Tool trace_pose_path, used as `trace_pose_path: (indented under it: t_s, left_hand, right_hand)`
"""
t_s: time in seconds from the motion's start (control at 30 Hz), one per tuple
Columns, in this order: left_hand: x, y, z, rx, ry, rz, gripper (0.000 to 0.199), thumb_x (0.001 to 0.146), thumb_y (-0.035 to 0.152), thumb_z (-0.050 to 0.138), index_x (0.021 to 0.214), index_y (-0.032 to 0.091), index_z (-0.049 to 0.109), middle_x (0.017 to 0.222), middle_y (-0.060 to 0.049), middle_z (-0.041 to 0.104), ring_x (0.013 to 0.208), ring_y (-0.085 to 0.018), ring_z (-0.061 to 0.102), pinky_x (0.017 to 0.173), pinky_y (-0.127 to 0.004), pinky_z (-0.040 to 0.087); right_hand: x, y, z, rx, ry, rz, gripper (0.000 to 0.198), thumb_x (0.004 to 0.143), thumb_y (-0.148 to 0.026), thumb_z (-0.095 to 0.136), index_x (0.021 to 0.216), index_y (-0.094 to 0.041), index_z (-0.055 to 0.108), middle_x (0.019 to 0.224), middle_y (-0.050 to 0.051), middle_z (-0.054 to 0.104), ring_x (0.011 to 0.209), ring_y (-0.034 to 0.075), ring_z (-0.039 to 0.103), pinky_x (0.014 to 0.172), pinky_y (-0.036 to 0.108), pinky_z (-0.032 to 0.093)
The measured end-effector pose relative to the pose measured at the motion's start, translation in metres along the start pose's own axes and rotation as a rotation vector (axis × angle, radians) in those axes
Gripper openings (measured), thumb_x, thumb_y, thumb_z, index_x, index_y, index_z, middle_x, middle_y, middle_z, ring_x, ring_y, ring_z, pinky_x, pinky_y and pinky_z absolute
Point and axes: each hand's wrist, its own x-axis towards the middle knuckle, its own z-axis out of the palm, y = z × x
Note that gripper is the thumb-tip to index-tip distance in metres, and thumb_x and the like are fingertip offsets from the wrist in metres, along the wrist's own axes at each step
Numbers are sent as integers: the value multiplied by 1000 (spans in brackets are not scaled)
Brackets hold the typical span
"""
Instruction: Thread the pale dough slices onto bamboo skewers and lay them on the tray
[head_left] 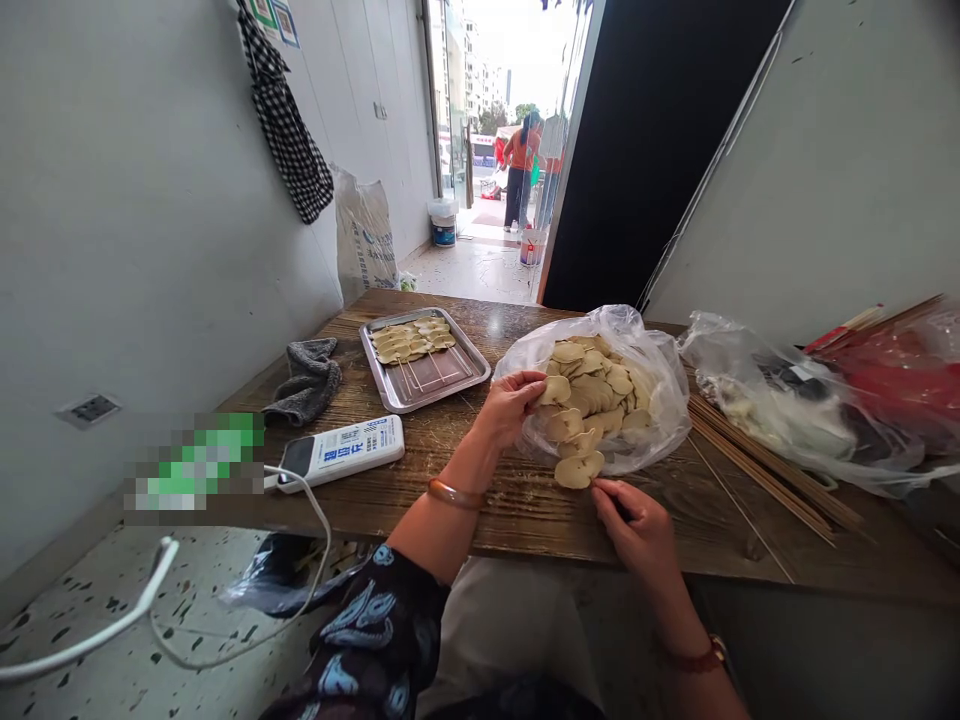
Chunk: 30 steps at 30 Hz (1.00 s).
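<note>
My left hand [514, 400] is closed in a pinch on the edge of a thin, pale beige food slice [556, 391]. Below it, several more such slices [579, 470] hang in a row towards my right hand [637, 525]. The fingers of my right hand are closed at the lower end of this row, at a skewer mostly hidden by the slices and fingers. Right behind the row lies an open clear plastic bag [664, 360] heaped with loose slices [592, 385].
A metal tray [469, 375] holds finished skewers of slices. Bare bamboo skewers [765, 465] lie at right beside plastic bags [772, 400]. A grey cloth [304, 380] and a white power bank [349, 450] with a cable sit at left. A person [519, 170] stands outside the doorway.
</note>
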Motion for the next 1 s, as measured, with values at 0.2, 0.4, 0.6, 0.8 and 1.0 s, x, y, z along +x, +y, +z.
trace_pose_path:
  t_s: [0.2,0.4,0.6,0.8,1.0]
  left_hand:
    - [0,-1,1,-88,-2,-65,34,51,26,85,77,12,68,66,0,62,58,-7,53,52,-19,38]
    - [-2,1,3,-168,45,-70,33,50,22,86,76,10,68,64,0,63,57,-7,55,51,-19,41]
    - [-2,-1,4,-195,59,-80,31,50,19,85,74,12,66,63,1,62,56,-7,55,49,-18,40]
    - [-2,-8,7,-106,10,-72,35,48,25,85,74,11,67,58,2,57,50,-4,46,48,-18,34]
    - [-5,-3,10,93,36,102,30,56,28,80,76,11,65,59,2,55,51,-4,41,48,-19,27]
  right_hand:
    - [0,-1,0,8,-8,11,26,87,-38,57,92,-20,75,89,7,75,75,22,69,71,34,54]
    - [0,0,1,17,-5,5,25,88,-37,57,92,-20,75,91,7,75,76,21,68,69,31,53]
    - [0,1,1,22,-16,9,26,89,-37,56,94,-20,74,90,7,74,76,21,68,67,31,53]
    - [0,-1,0,12,6,20,26,87,-38,57,92,-19,75,88,6,75,74,21,68,68,31,53]
    - [1,-3,0,31,-3,22,26,88,-37,56,90,-19,75,85,6,74,72,21,68,70,32,54]
